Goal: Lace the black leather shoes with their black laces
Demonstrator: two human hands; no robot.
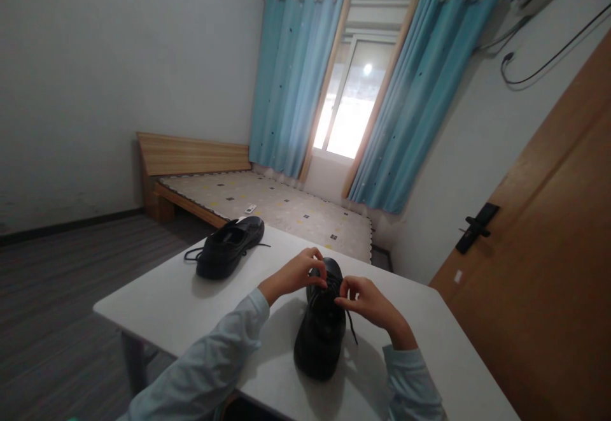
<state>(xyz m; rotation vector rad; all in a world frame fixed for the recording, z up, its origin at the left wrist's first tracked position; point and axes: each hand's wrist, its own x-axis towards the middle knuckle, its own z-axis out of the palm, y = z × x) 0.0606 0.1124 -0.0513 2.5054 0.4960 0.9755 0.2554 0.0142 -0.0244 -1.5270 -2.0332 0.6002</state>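
A black lace-up shoe [319, 344] stands on the white table [267, 351] right in front of me, its toe pointing away and its heel toward me. Over its lacing, my left hand [301, 272] comes in from the left, thumb and fingers pinched on a shoelace, though the dark lace hardly shows against the shoe. From the right, my right hand [365, 299] pinches at the same lacing with curled fingers. A loose shoelace end [353, 330] hangs below it beside the shoe. The other black shoe [226, 249] rests farther left with its laces loose.
Beyond the table is a bed [286, 207] with a wooden headboard [200, 153] and a small white object [251, 209] on its mattress. Blue curtains [296, 83] flank the window. A wooden door [539, 281] with a black handle [477, 228] stands at the right.
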